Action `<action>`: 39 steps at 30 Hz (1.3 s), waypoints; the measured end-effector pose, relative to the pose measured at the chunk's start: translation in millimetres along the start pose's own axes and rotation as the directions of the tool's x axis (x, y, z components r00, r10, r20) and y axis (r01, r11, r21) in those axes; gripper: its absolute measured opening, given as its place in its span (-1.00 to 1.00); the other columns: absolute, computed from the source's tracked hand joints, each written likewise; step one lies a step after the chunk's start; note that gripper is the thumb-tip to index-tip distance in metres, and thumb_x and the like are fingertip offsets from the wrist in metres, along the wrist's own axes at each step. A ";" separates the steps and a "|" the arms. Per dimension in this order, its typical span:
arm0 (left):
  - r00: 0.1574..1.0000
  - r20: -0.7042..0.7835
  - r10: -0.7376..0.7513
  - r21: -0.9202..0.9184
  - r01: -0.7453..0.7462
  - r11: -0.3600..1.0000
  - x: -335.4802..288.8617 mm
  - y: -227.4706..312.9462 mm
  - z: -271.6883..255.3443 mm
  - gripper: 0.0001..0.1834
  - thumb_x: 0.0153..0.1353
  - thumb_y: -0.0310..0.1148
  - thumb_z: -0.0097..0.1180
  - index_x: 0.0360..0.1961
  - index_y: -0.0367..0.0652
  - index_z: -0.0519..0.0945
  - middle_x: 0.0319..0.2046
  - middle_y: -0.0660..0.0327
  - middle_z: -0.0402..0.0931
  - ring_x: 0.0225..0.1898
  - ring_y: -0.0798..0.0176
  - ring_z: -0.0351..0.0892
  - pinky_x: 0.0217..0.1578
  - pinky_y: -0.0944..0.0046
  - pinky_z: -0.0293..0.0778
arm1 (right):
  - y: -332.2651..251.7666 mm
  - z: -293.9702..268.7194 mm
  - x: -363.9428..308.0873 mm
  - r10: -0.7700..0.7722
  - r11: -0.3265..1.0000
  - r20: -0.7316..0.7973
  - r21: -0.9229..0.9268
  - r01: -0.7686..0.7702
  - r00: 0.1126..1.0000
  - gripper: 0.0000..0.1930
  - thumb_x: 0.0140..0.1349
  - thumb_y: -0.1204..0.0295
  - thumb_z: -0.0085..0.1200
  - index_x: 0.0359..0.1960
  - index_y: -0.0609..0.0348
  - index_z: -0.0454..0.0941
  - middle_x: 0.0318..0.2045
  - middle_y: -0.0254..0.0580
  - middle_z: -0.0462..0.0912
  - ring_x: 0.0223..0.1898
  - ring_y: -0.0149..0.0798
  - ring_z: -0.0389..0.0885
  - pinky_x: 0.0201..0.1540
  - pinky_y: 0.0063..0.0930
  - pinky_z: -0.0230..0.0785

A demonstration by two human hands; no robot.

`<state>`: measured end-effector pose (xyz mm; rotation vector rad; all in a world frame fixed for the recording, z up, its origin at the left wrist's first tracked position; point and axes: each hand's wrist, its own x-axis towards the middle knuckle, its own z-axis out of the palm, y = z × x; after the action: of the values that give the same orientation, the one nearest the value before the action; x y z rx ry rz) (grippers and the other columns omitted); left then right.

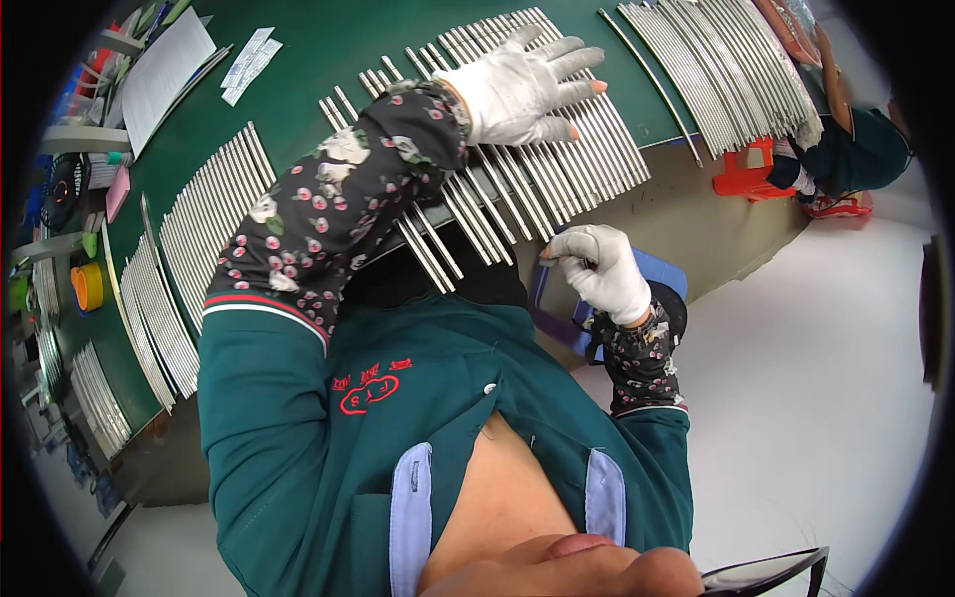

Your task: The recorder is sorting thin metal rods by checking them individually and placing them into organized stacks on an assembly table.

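My left hand (pixel 517 90), in a white glove with bare tips on some fingers, lies palm down with its fingers spread over a row of thin silvery metal rods (pixel 587 164). The rods lie side by side on the green table, and several near ends jut past its edge. Just off those ends, at the right, is my gloved right hand (pixel 607 274). Its thumb and forefinger are pressed together near a rod's end. Whether anything small sits in that pinch cannot be made out.
More rods lie in a row (pixel 721 75) at the far right and in rows (pixel 214 189) on the left. A blue plastic stool (pixel 657 269) stands beside my right hand. Papers (pixel 169 75) and an orange tape roll (pixel 88 287) are at the left. Another person (pixel 860 149) sits at the right.
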<state>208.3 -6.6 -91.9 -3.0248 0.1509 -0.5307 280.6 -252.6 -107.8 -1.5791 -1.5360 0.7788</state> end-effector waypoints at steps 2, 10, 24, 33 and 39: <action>0.999 0.037 -0.005 -0.011 0.006 1.000 -19.3 -6.7 -18.5 -0.34 0.24 -0.04 0.01 0.34 -0.04 0.29 0.40 0.02 0.10 0.44 0.00 0.03 0.40 -0.16 -0.10 | 3.0 4.0 4.1 -0.041 0.999 0.026 -0.019 0.042 0.999 -0.80 -0.02 0.70 0.02 -0.36 0.26 0.64 -0.43 -0.06 0.68 -0.41 -0.08 0.66 -0.29 -0.38 0.51; 0.976 0.219 -0.006 0.020 0.001 1.000 -108.8 -27.3 -59.5 -0.15 0.31 0.35 -0.50 0.37 -0.05 0.22 0.42 -0.11 -0.02 0.43 -0.19 -0.03 0.39 -0.20 -0.12 | -8.7 5.8 -2.3 0.057 0.998 -0.007 -0.029 -0.057 0.998 -0.78 0.04 0.68 0.06 -0.29 0.23 0.67 -0.37 -0.04 0.69 -0.38 -0.08 0.67 -0.27 -0.39 0.51; 0.995 0.065 -0.071 0.070 0.066 0.995 -90.8 -22.2 -22.2 -0.22 0.30 0.28 -0.33 0.39 0.02 0.17 0.41 -0.06 0.03 0.44 -0.10 -0.01 0.38 -0.25 -0.13 | -28.4 19.0 -3.3 -0.045 0.996 0.156 0.077 0.033 0.987 -0.79 0.01 0.72 0.06 -0.31 0.30 0.64 -0.43 -0.07 0.68 -0.42 -0.18 0.69 -0.31 -0.45 0.54; 0.858 0.234 -0.458 -0.058 0.483 0.874 -104.5 -45.3 -47.4 -0.29 0.31 0.05 -0.09 0.31 -0.25 0.26 0.29 -0.31 0.15 0.37 -0.31 0.06 0.37 -0.17 -0.04 | -27.9 22.0 4.3 -0.025 1.000 0.135 -0.002 0.026 0.991 -0.71 -0.03 0.75 -0.01 -0.27 0.31 0.65 -0.43 -0.14 0.66 -0.45 -0.34 0.58 -0.33 -0.55 0.43; 0.907 0.226 -0.355 -0.087 0.382 0.920 -113.7 -61.9 -26.5 -0.30 0.31 0.01 -0.06 0.32 -0.25 0.25 0.29 -0.28 0.15 0.35 -0.32 0.08 0.37 -0.16 -0.04 | -23.6 21.9 7.5 -0.058 0.998 0.180 0.008 0.057 0.982 -0.71 -0.06 0.75 -0.01 -0.28 0.31 0.65 -0.40 -0.12 0.67 -0.43 -0.32 0.60 -0.33 -0.54 0.45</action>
<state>98.1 65.8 -100.1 -3.2235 -0.4256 -0.2269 250.3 -243.5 -97.9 -1.4883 -1.7008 0.9120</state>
